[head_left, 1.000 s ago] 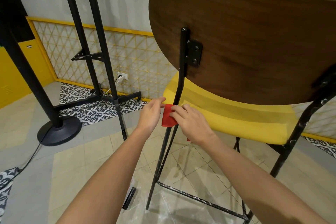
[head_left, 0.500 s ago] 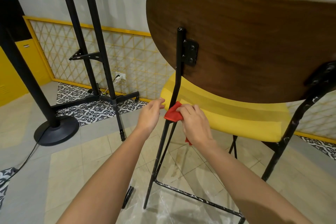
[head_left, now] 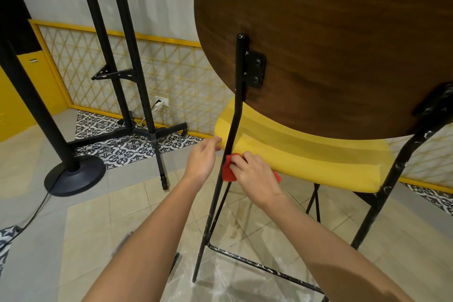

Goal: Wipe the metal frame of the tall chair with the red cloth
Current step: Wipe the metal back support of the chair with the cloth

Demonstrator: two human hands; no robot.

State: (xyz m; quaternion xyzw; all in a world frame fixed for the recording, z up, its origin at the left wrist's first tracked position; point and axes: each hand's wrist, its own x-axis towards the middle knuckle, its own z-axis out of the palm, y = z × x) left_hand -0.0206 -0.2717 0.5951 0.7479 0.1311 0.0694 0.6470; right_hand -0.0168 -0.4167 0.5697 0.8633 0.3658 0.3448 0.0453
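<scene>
A tall chair with a dark wooden backrest, a yellow seat and a black metal frame stands in front of me. Its left rear upright runs from the backrest down to the floor. My right hand holds the red cloth bunched against this upright, just below the seat's edge. My left hand hovers just left of the upright with fingers relaxed, fingertips near the seat's corner, holding nothing. The right rear leg shows white paint flecks.
A black stand with two tall poles and a cross base rises at the left, beside a thick black pole on a round base with a cable. A yellow lattice panel lines the wall. The chair's lower footrest bar crosses the tiled floor.
The red cloth has been bunched tighter against the upright under my right hand. My left hand has let go of the cloth and drawn slightly to the left.
</scene>
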